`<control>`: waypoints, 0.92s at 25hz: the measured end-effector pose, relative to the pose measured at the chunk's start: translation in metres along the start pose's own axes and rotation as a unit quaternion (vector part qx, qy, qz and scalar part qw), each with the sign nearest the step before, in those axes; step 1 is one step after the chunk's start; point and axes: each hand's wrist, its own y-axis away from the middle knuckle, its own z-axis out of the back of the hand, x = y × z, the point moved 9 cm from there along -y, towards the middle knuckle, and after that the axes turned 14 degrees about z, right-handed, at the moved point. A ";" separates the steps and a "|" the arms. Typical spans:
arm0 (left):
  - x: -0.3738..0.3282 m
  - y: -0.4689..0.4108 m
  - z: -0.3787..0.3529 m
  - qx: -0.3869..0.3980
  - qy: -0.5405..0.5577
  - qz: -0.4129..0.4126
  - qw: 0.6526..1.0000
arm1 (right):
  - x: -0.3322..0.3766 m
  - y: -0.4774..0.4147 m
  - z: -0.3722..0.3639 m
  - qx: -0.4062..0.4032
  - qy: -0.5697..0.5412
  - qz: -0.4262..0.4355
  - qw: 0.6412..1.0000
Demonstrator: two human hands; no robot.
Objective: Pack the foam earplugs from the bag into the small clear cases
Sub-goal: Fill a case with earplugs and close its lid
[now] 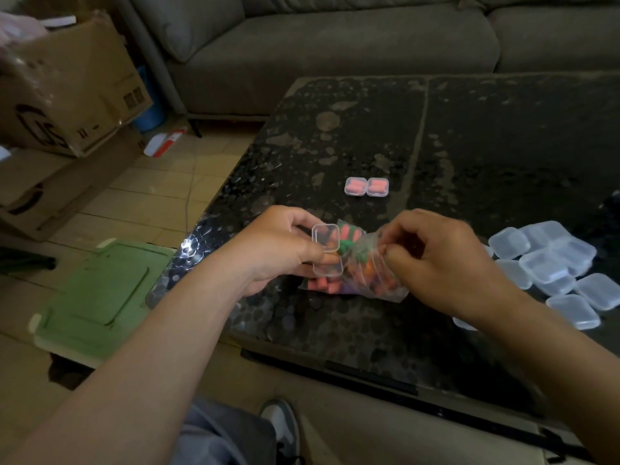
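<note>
The table (pixel 436 135) is black, mottled with grey. Bagged earplugs (pixel 369 273) are orange, green, pink; cased ones (pixel 356 187) pink. Green lid (pixel 100 297).

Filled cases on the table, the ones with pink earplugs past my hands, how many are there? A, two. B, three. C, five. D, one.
A: two cases sit side by side on the table, each holding pink earplugs.
</note>
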 end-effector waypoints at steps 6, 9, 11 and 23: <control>-0.014 0.004 -0.003 -0.020 0.017 -0.050 0.998 | -0.010 0.011 0.030 -0.076 -0.072 -0.044 0.994; -0.025 0.008 -0.015 -0.008 0.037 -0.092 0.995 | -0.003 0.012 0.037 -0.103 -0.105 -0.032 0.989; -0.030 0.010 -0.026 0.019 0.072 -0.107 0.991 | 0.000 0.012 0.039 -0.103 -0.119 -0.024 0.987; -0.039 0.010 -0.056 0.080 0.139 -0.099 0.982 | 0.008 0.007 0.039 -0.080 0.012 0.083 0.993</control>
